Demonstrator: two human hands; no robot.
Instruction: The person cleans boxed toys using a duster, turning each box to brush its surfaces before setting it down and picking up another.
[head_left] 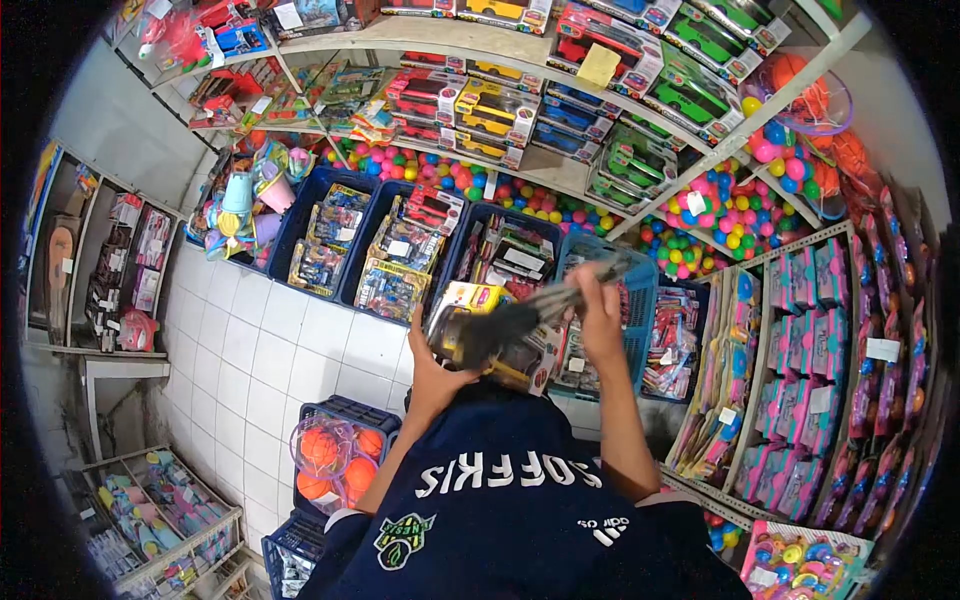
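Note:
My left hand (437,380) holds the left side of a yellow toy box (470,300) at chest height, its fingers wrapped round the edge. In my right hand (600,315) is a duster (510,325), gripped by its handle. The dark head of the duster is blurred and lies across the front of the box, hiding much of it. Behind the box stand blue crates of packaged toys, and a lighter blue basket (650,290) is beside my right hand.
Shelves of boxed toy buses (495,110) run across the back. Colourful balls (450,175) lie beneath them. At the right is a rack of pink and teal packages (795,370). A crate with orange balls (320,450) stands on the tiled floor (240,350) at lower left.

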